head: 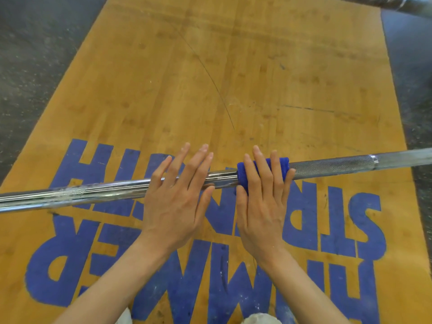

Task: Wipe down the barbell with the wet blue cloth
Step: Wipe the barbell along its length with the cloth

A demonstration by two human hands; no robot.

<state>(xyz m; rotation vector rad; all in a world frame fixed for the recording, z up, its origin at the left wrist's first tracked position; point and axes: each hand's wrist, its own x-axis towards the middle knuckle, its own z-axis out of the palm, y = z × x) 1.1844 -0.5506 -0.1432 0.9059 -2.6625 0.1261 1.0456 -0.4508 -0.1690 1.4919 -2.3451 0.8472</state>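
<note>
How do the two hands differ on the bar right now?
The right hand presses the blue cloth onto the barbell, while the left hand rests on bare metal with no cloth under it. The right hand sits where the knurled section begins; the left hand sits on the smooth, shiny stretch. Both lie palm down with fingers extended across the bar, neither curled tightly around it.

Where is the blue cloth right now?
In the head view, the blue cloth is wrapped around the barbell right of centre, under the right hand, just beside the left hand.
</note>
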